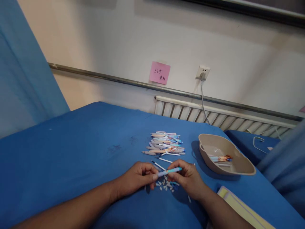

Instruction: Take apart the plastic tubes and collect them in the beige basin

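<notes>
Fingers of the left hand point(139, 176) and right hand point(188, 178) are closed on opposite ends of a pen point(165, 173), held on the near side of the pen pile point(164, 142). Light, even pressure is advised, so the white pieces point(160, 188) nearby are not scattered.

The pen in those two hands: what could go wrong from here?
The pen, pinched by the left hand and right hand, could slip and drop among the small white pieces below. Those pieces lie loose, so a hand might scatter them. The thin white stick just beyond could roll if bumped.
</notes>
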{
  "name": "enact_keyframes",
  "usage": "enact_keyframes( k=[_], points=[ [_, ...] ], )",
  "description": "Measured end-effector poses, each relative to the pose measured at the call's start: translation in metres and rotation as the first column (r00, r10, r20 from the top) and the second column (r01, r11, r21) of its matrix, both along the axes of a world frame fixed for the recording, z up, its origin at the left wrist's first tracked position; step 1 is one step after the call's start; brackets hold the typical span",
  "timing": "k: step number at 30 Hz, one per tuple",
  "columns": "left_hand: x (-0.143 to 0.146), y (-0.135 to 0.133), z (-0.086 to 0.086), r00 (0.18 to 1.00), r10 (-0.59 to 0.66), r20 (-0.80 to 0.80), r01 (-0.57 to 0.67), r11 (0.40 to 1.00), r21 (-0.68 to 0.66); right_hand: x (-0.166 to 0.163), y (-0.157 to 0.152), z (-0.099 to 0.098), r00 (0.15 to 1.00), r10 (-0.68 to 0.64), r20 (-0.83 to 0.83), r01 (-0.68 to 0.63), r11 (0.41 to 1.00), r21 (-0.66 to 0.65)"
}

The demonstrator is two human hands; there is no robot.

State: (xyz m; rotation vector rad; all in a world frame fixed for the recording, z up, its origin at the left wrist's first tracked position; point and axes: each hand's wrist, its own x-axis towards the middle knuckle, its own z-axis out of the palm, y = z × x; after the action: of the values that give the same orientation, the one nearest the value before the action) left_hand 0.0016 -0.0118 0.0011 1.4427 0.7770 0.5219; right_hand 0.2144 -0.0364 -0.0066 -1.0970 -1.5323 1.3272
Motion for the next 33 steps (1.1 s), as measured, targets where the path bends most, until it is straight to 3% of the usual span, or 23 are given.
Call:
enact_keyframes(
  k=[5,11,18,24,29,33],
  points=[
    [0.002,-0.003,0.003,0.998,0.017,-0.059,-0.012,0.997,0.074,0.000,0.000,0.000,0.995,-0.003,0.096,-0.003,0.998,0.057],
    [0.003,-0.008,0.012,0.987,0.070,-0.143,-0.022,0.950,0.311,0.004,-0.002,0.004,0.905,-0.072,0.419,-0.050,0.960,0.274],
    [0.004,-0.009,0.010,0.987,0.058,-0.147,-0.018,0.966,0.256,0.005,-0.004,0.008,0.898,-0.048,0.438,-0.177,0.870,0.459],
    [0.004,-0.011,0.013,0.981,0.051,-0.185,0.007,0.954,0.300,0.006,-0.006,0.011,0.804,-0.015,0.595,-0.277,0.875,0.397],
    [0.004,-0.009,0.010,0.986,0.057,-0.158,-0.011,0.959,0.282,0.004,-0.010,0.013,0.835,-0.064,0.547,-0.191,0.898,0.396],
    [0.004,-0.010,0.011,0.984,0.060,-0.168,-0.009,0.957,0.289,0.004,-0.010,0.012,0.809,-0.045,0.586,-0.229,0.894,0.386]
  ],
)
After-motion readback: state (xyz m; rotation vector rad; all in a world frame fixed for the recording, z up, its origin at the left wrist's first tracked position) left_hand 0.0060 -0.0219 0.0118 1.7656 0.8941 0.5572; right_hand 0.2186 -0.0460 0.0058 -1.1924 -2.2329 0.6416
